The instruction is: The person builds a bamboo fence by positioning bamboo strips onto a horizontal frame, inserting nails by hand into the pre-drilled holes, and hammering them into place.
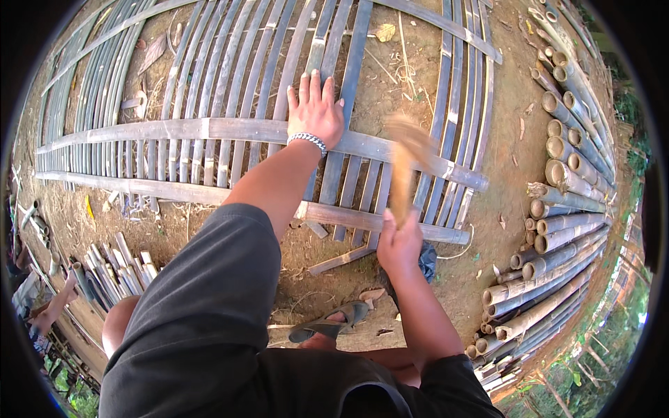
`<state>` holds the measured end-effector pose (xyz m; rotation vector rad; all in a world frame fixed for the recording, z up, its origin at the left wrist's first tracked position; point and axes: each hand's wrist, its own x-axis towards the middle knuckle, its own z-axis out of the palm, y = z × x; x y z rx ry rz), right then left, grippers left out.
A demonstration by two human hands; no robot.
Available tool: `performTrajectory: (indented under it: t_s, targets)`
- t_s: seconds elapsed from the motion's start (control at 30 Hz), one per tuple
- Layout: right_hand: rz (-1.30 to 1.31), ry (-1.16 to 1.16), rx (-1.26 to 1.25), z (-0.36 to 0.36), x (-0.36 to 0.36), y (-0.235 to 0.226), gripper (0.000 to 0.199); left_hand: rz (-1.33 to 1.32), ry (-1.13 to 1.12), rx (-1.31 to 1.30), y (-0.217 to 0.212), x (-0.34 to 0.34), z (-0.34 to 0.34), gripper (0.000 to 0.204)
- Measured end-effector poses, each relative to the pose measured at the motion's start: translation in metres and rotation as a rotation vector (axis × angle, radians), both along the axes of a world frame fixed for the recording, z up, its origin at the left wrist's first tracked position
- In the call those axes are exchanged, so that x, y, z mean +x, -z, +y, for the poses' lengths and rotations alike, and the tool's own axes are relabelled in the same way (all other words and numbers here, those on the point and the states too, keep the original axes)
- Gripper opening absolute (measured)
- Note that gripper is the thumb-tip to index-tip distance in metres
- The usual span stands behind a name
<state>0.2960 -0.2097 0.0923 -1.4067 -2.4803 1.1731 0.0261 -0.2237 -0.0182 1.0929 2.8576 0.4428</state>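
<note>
My left hand [317, 115], with a chain bracelet on its wrist, lies flat with fingers stretched over a bamboo crosspiece [240, 130] and the slats beside it. The slats and long crosspieces form a bamboo slat frame [230, 70] on the ground. My right hand [401, 245] is wrapped around the handle of a wooden mallet [401, 174]. Its head is smeared by motion, above the crosspiece to the right of my left hand. Whether the mallet touches the frame I cannot tell.
Cut bamboo poles [568, 237] are stacked at the right. Split bamboo strips [118, 272] lie in a bundle at the left. A dark plastic bag [427, 261] is beside my right wrist. Another person's arm [52, 306] shows at the far left edge.
</note>
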Motion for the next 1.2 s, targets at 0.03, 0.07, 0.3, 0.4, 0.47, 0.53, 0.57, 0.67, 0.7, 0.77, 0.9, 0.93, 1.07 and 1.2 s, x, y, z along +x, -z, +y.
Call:
performTrajectory:
  t_s: [0.03, 0.07, 0.3, 0.4, 0.47, 0.53, 0.57, 0.67, 0.7, 0.77, 0.9, 0.93, 1.07, 1.2]
  targets:
    - [0.142, 0.022, -0.013, 0.001, 0.013, 0.011, 0.041, -0.015, 0.009, 0.005, -0.002, 0.006, 0.005, 0.059]
    - [0.285, 0.042, -0.026, 0.002, 0.030, 0.035, 0.041, -0.012, 0.016, 0.026, 0.001, 0.010, 0.009, 0.059]
    - [-0.260, -0.112, -0.067, 0.025, -0.001, 0.009, 0.040, -0.056, 0.040, -0.035, -0.003, 0.011, 0.003, 0.058]
    - [0.203, -0.001, -0.033, 0.024, 0.004, 0.004, 0.036, -0.039, 0.038, -0.033, -0.002, 0.006, -0.001, 0.058]
    - [0.270, -0.104, 0.129, 0.019, 0.024, 0.033, 0.033, -0.036, 0.053, -0.033, -0.006, 0.011, 0.011, 0.058]
    - [-0.209, -0.056, -0.058, 0.014, 0.013, 0.028, 0.028, -0.032, 0.057, -0.027, -0.003, 0.010, 0.009, 0.057]
    - [-0.261, -0.078, -0.057, 0.017, 0.010, 0.027, 0.028, -0.030, 0.059, -0.023, -0.002, 0.009, 0.009, 0.057]
    - [-0.310, -0.112, -0.012, 0.026, -0.004, 0.022, 0.030, -0.048, 0.057, -0.038, -0.003, 0.006, 0.003, 0.056]
    - [-0.161, -0.041, -0.009, 0.024, -0.003, 0.022, 0.032, -0.055, 0.059, -0.038, -0.005, 0.005, 0.003, 0.055]
    - [0.139, 0.100, -0.004, 0.019, 0.003, 0.020, 0.035, -0.067, 0.060, -0.040, -0.007, 0.005, 0.004, 0.055]
    - [0.081, -0.108, 0.205, 0.011, 0.016, 0.042, 0.038, -0.048, 0.062, -0.025, -0.005, 0.008, 0.009, 0.055]
    - [-0.478, -0.120, -0.106, 0.019, 0.005, 0.044, 0.040, -0.047, 0.068, -0.028, -0.001, 0.010, 0.007, 0.055]
    - [-0.262, -0.097, -0.031, 0.024, -0.006, 0.028, 0.036, -0.059, 0.071, -0.030, 0.000, 0.006, 0.001, 0.055]
    - [0.219, 0.060, -0.068, 0.017, 0.007, 0.023, 0.032, -0.048, 0.074, -0.025, -0.001, 0.007, 0.006, 0.054]
